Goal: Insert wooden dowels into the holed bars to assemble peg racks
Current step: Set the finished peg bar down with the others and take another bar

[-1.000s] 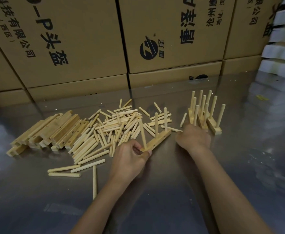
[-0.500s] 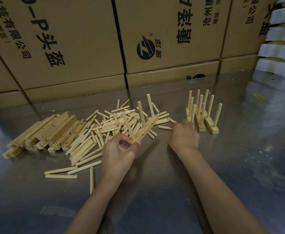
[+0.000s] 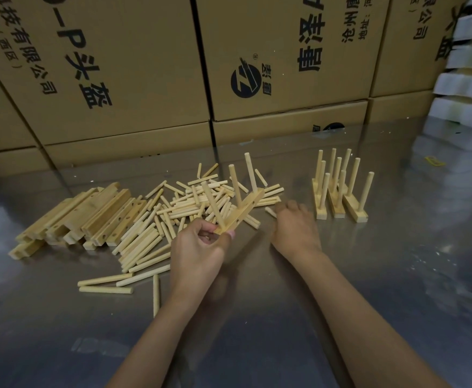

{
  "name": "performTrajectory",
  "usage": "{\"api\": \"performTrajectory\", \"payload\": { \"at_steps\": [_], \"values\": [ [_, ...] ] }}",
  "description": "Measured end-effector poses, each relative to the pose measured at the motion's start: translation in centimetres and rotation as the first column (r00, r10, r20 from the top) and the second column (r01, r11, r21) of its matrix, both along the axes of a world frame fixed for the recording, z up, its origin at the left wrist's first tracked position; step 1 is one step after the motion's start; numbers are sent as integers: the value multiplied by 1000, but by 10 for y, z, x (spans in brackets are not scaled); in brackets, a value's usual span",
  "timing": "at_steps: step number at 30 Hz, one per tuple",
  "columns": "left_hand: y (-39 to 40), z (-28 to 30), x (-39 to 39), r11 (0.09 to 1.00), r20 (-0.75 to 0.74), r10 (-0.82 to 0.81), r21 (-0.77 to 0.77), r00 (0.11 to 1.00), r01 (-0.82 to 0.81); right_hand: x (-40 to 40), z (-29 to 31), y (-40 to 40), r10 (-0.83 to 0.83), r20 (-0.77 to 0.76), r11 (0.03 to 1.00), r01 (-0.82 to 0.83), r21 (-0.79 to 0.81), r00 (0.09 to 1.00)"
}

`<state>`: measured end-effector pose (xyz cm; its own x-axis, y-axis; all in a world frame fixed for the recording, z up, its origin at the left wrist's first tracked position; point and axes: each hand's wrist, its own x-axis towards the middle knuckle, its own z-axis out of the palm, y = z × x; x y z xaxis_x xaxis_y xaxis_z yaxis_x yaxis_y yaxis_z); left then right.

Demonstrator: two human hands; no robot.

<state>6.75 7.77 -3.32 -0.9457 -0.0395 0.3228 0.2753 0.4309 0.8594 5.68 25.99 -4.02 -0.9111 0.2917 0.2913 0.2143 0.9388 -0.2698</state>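
Holding the bar point(image 3: 240, 212) steady, left hand point(image 3: 198, 247) clamped on its end; right hand point(image 3: 295, 226) should pinch one dowel point(image 3: 270, 212) squarely; its grip is unclear.

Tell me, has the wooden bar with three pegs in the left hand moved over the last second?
Yes. The wooden bar with three pegs was lifted off the steel table, away from the finished racks, toward the loose dowel pile.

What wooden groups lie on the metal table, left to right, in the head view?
Stack of pale holed wooden bars → heap of loose wooden dowels → three finished wooden peg racks standing upright.
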Motion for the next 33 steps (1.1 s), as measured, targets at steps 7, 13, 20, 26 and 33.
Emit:
{"api": "performTrajectory", "payload": {
  "at_steps": [7, 13, 20, 26, 33],
  "values": [
    [-2, 4, -1, 997, 4, 77, 21, 997, -77, 2, -5, -29, 352, -98, 900, -365, -236, 931],
    [-4, 4, -2, 996, -8, 86, 10, 996, -86, 2, -6, -34, 393, -140, 848, -417, -328, 909],
    [1, 1, 2, 995, -39, 84, -50, 996, -86, 14, 22, -40, 149, -125, 883, -189, -430, 981],
    [14, 5, -2, 992, -43, 34, -122, 998, -39, 41, 46, -31, 589, 503, 776, -269, -571, 633],
    [70, 16, -26, 946, 43, -85, -310, 995, 94, 34, 44, -8, 486, 471, 757, -86, -647, 736]
  ]
}}
